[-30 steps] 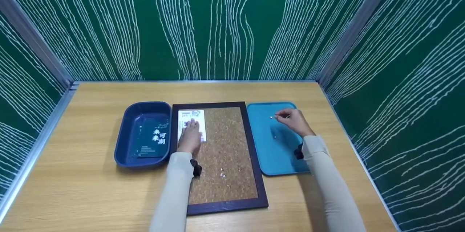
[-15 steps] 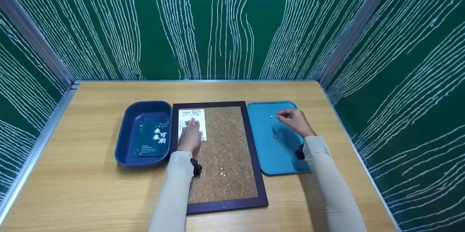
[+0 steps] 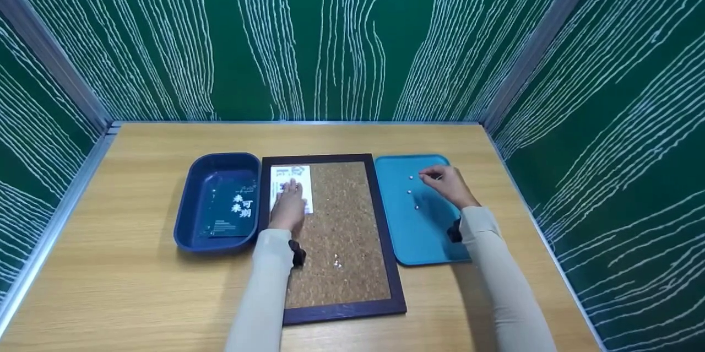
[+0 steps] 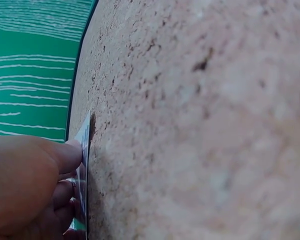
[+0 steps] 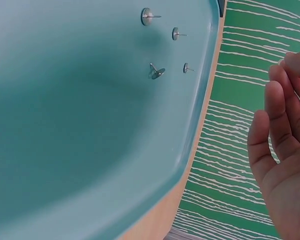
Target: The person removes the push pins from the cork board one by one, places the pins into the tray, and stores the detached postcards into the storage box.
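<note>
My left hand [image 3: 289, 206] lies over a white printed card [image 3: 303, 176] at the upper left of the framed corkboard [image 3: 347, 220]. In the left wrist view its thumb [image 4: 67, 156] presses on the card, which stands against the cork. Above the blue tray [image 3: 399, 242], my right hand [image 3: 447, 184] brings thumb and forefinger together; a small pale bit shows at their tips in the right wrist view, seemingly a thumbtack [image 5: 281, 61], mostly hidden. Several silver thumbtacks [image 5: 149, 16] rest on the tray, most with points up and one tack [image 5: 157, 73] tilted.
A dark blue basin [image 3: 190, 231] stands left of the corkboard and holds a dark green card [image 3: 228, 214] with white writing. Small shiny bits [image 3: 337, 263] lie low on the cork. Green walls with white lines surround the wooden table [image 3: 137, 297].
The right hand has shifted slightly right, away from the tack near its fingertips. Another bright tack shows on the tray now. The left hand stays on the card.
</note>
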Demonstrator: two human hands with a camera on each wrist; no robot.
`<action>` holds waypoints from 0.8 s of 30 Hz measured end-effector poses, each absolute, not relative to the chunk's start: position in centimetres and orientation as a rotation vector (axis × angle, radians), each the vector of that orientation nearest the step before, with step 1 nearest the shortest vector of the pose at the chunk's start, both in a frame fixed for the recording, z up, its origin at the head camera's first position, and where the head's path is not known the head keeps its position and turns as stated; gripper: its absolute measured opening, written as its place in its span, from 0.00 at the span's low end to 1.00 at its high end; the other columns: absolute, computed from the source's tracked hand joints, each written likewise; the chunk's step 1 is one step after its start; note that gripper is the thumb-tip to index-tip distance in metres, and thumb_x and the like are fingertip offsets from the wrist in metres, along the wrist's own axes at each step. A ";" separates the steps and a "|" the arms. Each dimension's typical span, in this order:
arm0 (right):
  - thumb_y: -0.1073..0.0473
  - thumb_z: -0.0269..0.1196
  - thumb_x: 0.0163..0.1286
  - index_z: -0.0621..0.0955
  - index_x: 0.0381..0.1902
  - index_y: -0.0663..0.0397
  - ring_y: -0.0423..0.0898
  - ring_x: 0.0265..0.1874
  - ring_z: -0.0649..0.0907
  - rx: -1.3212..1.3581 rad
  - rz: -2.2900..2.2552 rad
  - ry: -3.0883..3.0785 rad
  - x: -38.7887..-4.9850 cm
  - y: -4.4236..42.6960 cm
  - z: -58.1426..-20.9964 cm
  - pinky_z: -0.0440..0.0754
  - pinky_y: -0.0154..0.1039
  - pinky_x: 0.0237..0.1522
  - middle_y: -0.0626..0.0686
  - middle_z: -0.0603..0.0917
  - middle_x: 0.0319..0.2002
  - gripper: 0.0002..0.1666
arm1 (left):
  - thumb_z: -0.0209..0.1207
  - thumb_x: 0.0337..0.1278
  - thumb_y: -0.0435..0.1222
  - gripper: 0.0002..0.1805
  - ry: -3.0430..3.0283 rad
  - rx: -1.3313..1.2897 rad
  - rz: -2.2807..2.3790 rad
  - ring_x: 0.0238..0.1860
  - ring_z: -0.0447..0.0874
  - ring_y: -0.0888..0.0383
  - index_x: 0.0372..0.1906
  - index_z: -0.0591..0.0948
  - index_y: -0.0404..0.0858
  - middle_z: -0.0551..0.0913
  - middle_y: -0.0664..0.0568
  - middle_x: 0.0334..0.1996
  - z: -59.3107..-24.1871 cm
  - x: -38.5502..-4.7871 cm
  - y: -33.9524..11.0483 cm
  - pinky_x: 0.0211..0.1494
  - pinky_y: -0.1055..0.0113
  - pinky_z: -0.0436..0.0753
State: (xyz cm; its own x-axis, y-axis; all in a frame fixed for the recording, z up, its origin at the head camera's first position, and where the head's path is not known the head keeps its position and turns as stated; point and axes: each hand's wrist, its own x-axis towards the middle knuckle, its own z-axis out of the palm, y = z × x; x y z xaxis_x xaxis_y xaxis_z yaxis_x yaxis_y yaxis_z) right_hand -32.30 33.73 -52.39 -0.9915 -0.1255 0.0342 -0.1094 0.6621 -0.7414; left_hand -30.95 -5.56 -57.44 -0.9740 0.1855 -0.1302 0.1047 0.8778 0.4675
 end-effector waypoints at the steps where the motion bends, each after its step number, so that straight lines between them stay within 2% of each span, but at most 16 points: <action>1: 0.52 0.59 0.70 0.84 0.48 0.57 0.50 0.46 0.81 -0.200 -1.272 2.846 -32.3 33.7 -52.4 0.82 0.47 0.50 0.56 0.84 0.48 0.17 | 0.44 0.72 0.36 0.28 2.880 0.225 0.696 0.76 0.46 0.40 0.71 0.59 0.26 0.52 0.34 0.74 -57.3 -30.9 -5.6 0.77 0.46 0.51; 14: 0.52 0.59 0.71 0.85 0.47 0.56 0.47 0.41 0.80 -0.216 -1.278 2.867 -32.8 33.3 -52.4 0.80 0.35 0.42 0.56 0.85 0.45 0.16 | 0.45 0.72 0.36 0.28 2.858 0.195 0.736 0.76 0.46 0.41 0.71 0.59 0.28 0.52 0.35 0.74 -57.2 -31.0 -5.4 0.78 0.47 0.50; 18: 0.51 0.57 0.72 0.83 0.49 0.57 0.48 0.43 0.80 -0.210 -1.253 2.871 -33.0 33.1 -52.2 0.80 0.38 0.45 0.56 0.85 0.47 0.18 | 0.45 0.72 0.37 0.29 2.867 0.204 0.712 0.76 0.46 0.41 0.71 0.59 0.28 0.52 0.35 0.74 -57.2 -31.0 -5.5 0.78 0.47 0.51; 24: 0.48 0.56 0.72 0.82 0.52 0.55 0.50 0.47 0.80 -0.176 -1.305 2.825 -33.4 32.6 -51.9 0.81 0.47 0.53 0.56 0.84 0.49 0.21 | 0.44 0.73 0.37 0.28 2.868 0.204 0.709 0.76 0.45 0.41 0.72 0.59 0.29 0.51 0.36 0.75 -57.2 -30.9 -5.7 0.78 0.48 0.50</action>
